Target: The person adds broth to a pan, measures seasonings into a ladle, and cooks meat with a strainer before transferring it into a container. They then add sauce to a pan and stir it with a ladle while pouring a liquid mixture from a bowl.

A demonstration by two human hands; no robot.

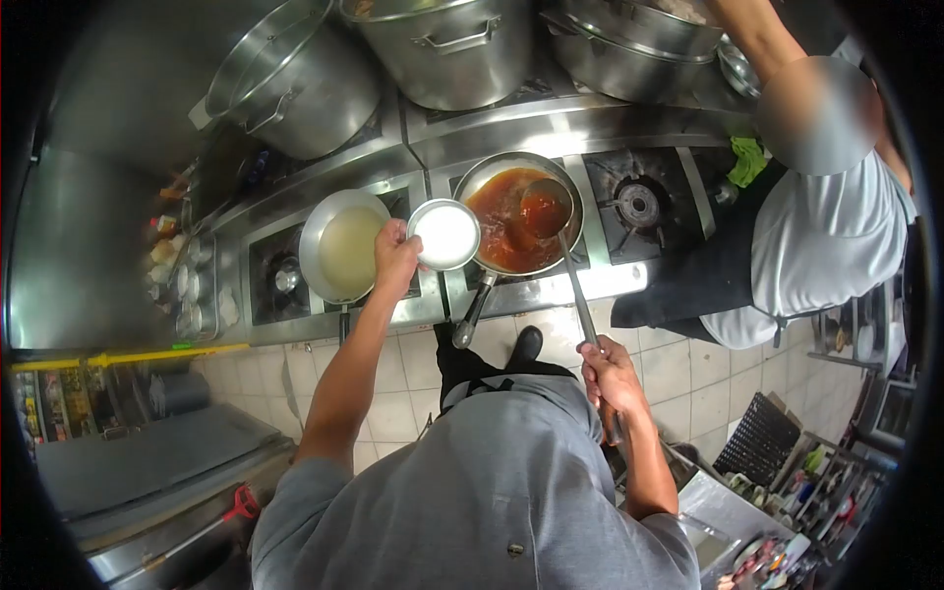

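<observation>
My left hand (396, 258) grips the rim of a small metal bowl (444, 234) filled with white liquid, held between two pans. In my right hand (610, 372) is the long handle of a ladle (547, 208), its head dipped in red-brown sauce (500, 221). That sauce fills a frying pan (563, 173) on the stove, whose handle (474, 310) points toward me. Left of the bowl stands another pan (313, 231) with pale yellowish liquid (349, 253). My left fingers are close to this pan's right edge.
Large steel pots (462, 74) line the back. A burner (639, 204) lies right of the sauce pan, with a green cloth (747, 160) beyond. Another person (826, 236) stands at right, an arm raised toward the pots. Small metal containers (193, 285) sit at left.
</observation>
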